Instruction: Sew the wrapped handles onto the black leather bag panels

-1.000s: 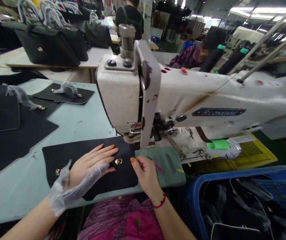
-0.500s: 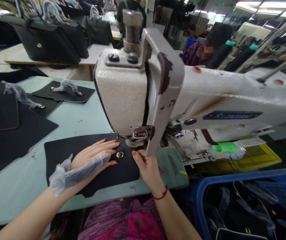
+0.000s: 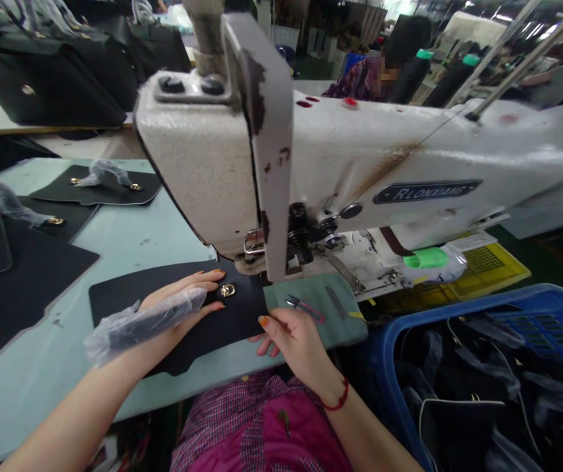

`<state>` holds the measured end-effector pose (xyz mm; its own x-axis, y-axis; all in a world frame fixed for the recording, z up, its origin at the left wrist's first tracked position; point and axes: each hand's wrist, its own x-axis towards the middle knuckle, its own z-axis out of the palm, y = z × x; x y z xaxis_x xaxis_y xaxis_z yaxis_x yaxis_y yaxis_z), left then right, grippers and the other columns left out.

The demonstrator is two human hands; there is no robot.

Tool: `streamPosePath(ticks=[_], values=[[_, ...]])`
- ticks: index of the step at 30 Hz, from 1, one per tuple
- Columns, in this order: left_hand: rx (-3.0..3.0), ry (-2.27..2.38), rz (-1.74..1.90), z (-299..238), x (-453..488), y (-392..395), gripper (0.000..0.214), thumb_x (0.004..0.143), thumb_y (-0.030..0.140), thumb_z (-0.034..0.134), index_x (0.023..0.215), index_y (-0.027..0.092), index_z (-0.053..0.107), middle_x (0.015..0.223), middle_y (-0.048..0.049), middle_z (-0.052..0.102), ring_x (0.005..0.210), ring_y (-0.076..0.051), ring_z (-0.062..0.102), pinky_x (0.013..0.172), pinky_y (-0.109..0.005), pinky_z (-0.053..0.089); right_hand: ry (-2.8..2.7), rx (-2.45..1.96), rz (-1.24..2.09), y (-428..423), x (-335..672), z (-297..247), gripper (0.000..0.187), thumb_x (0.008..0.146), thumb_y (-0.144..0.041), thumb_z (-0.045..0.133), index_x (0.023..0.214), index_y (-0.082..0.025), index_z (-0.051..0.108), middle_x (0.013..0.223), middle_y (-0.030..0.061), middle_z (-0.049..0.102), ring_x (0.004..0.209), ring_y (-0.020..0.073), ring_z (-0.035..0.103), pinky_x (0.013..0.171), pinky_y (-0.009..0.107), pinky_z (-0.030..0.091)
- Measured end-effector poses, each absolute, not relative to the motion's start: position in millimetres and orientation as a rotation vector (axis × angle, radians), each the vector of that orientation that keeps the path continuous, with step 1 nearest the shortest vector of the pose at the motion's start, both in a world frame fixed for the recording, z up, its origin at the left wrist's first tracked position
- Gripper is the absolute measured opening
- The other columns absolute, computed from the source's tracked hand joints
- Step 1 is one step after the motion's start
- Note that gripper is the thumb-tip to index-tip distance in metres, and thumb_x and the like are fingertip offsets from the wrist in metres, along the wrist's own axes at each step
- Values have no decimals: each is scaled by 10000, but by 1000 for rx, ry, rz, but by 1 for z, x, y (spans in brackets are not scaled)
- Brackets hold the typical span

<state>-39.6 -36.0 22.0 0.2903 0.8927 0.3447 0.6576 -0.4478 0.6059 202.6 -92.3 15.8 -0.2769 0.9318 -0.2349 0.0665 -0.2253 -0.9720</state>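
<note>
1. The wrapped handle (image 3: 148,324) and its gold fitting (image 3: 228,290) appear to be attached already to the black panel (image 3: 234,321), so that part is judged done.
2. The panel is laid on the pale green table (image 3: 158,236), its far right part set at the foot of the sewing machine (image 3: 202,164). Whether any stitches have been made there cannot be told, and what remains at that edge is hidden.
3. The panel is seen as dark, smooth and flat, with rounded corners and a stepped near edge. (The handle's other fitting is hidden.)
4. The left hand (image 3: 177,286) is laid open and flat on the panel, its fingers slightly parted; nothing is gripped, and the handle is looped over its back.
5. The panel's right edge is pinched by the right hand (image 3: 301,337), thumb above and fingers partly below.
6. Similar pieces are spread at the left (image 3: 97,187) and heaped in the blue basket (image 3: 384,367); small snips (image 3: 305,308) are left beside the right hand.
</note>
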Motion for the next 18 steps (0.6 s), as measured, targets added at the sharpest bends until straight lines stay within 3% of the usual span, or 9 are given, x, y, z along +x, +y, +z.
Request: streamPosePath(ticks=[7,18], values=[[2189,1339,794,20,-47,-28,453,811,557,620,1095,204,608,1224,-79,666,1117,-258,637,1045,-449,476,-1163,-1133,1822,-83,208,20,458,860,-571,583,782,-125,654,823,107,754,561,116,670,467,171,451],[2321,1330,775,31,-47,-23,397,838,515,547,1083,215,632,1165,-28,694,1084,-231,647,1033,-360,478,-1036,-1123,1919,-80,207,19,460,804,-576,646,753,-120,618,801,110,756,543,118,667,451,171,442]])
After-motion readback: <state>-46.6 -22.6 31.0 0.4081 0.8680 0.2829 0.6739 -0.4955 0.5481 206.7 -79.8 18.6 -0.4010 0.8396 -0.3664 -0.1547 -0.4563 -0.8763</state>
